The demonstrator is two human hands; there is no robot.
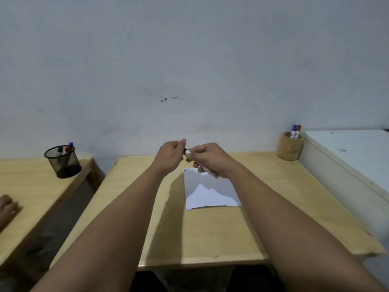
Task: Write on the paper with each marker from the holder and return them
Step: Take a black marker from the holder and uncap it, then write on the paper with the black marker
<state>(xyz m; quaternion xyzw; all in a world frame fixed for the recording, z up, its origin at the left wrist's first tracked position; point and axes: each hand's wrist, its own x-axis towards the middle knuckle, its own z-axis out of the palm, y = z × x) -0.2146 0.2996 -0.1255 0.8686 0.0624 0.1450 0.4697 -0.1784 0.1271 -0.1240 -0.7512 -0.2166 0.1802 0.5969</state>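
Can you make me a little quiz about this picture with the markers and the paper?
1. True or false: the wooden holder stands at the far right corner of the table.
2. How many markers show in the wooden holder?
3. What does the right hand hold: A) scissors, B) a marker, C) a cup?

Key:
1. True.
2. Two, one with a blue cap and one with a red cap.
3. B. The left hand has its grip on the dark cap, above the paper.

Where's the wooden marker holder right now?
Head view: the wooden holder stands at the desk's far right corner, against the wall, beside the white cabinet, with a blue marker and red marker inside.
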